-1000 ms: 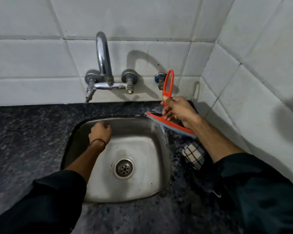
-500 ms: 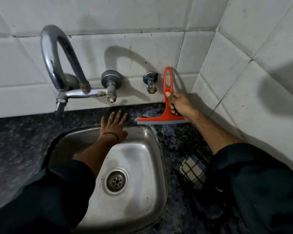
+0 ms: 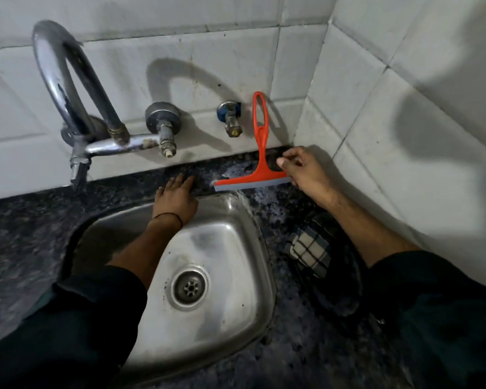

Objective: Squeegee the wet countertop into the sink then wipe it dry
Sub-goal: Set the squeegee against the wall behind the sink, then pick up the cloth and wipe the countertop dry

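- I saw the orange plastic squeegee with a grey rubber blade [image 3: 260, 153] standing just right of centre in the upper half of the frame, its looped handle leaning against the white tiled back wall [image 3: 202, 66] and its blade resting on the dark speckled stone countertop [image 3: 26, 228].
- My right hand [image 3: 306, 171] sat at the blade's right end, fingers loosely curled and spread; it touched that end, but I could not tell whether it truly gripped anything.
- My left hand [image 3: 176, 199] lay flat and released, palm down, fingers stretched over the far rim of the stainless steel sink [image 3: 236, 248] onto the counter, just left of the blade.
- A thin black band circled that wrist, and dark sleeves covered both forearms toward the bottom of the frame.
- The sink filled the middle of the frame, with its round drain strainer [image 3: 190, 287] in the lower centre.
- A wet, shiny patch showed on the counter just behind the blade.
- A checked black-and-white cloth [image 3: 309, 254] lay crumpled on the counter right of the sink, partly under my right forearm.
- The curved chrome tap [image 3: 68, 88] arched in the upper left, with a round metal knob [image 3: 162, 119] beside it.
- A small brass valve on a blue fitting [image 3: 230, 119] stuck out of the wall just left of the squeegee handle.
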